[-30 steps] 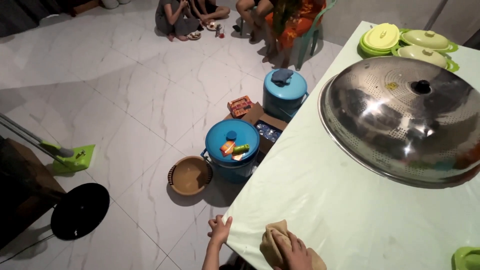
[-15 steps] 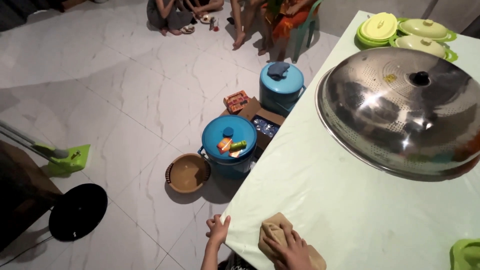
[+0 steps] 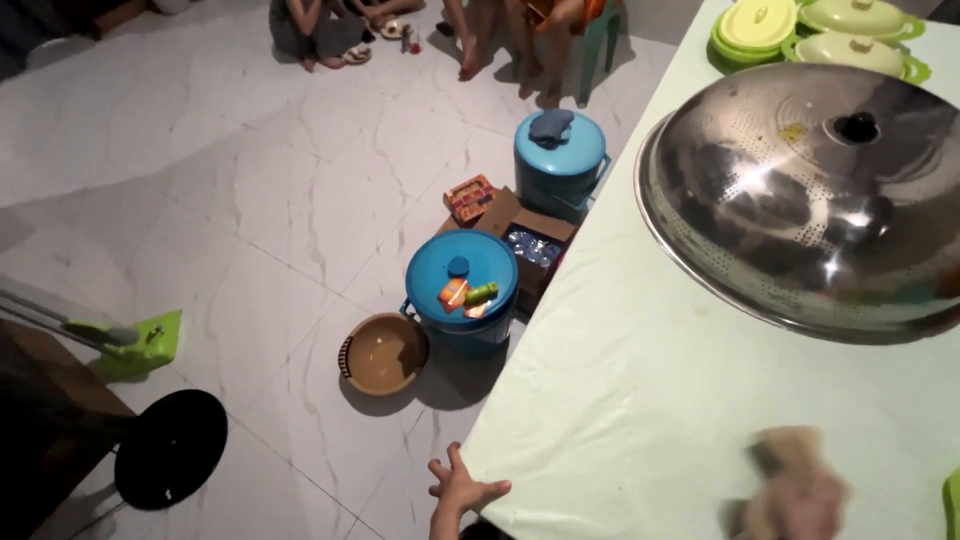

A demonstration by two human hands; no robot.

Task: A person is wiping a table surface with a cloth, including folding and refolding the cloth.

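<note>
My left hand [image 3: 462,489] rests with fingers spread on the near corner of the pale green table [image 3: 620,400]. My right hand [image 3: 800,500] is blurred at the bottom right of the table, closed on a tan cloth [image 3: 785,455] pressed to the tabletop. A large perforated steel dome cover [image 3: 810,195] sits on the table beyond the cloth.
Yellow-green lidded dishes [image 3: 815,30] stand at the table's far end. On the floor left of the table are two blue lidded buckets [image 3: 463,290] [image 3: 557,160], a brown bowl [image 3: 385,352], a cardboard box [image 3: 530,245], a green mop [image 3: 125,340] and a black fan base [image 3: 170,448]. People sit at the far side [image 3: 450,25].
My right hand has swept the cloth to the right along the table's near edge. My left hand has opened its fingers at the corner. The view has shifted slightly.
</note>
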